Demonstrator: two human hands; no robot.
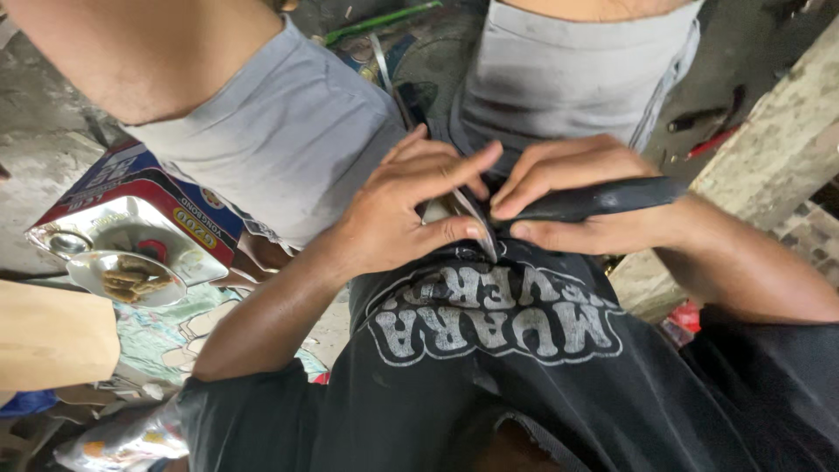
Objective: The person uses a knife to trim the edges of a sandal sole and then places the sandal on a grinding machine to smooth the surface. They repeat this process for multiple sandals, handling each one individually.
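Hands meet over my lap: my right grip (577,197) clasps a black rubber strip (603,199) running toward three o'clock; my left grip (406,214) pinches a thin metal blade (479,218) beside it.

I think I am in a rough roadside repair workshop, low on the ground. At 12 o'clock I see a dirty concrete floor (752,44) with a green rod (380,21), and at 2 o'clock some tools (710,131) lie there. A worn concrete pillar (778,157) stands at 3 o'clock, and a foil tray (114,253) sits on printed packaging (166,197) at 9 o'clock.
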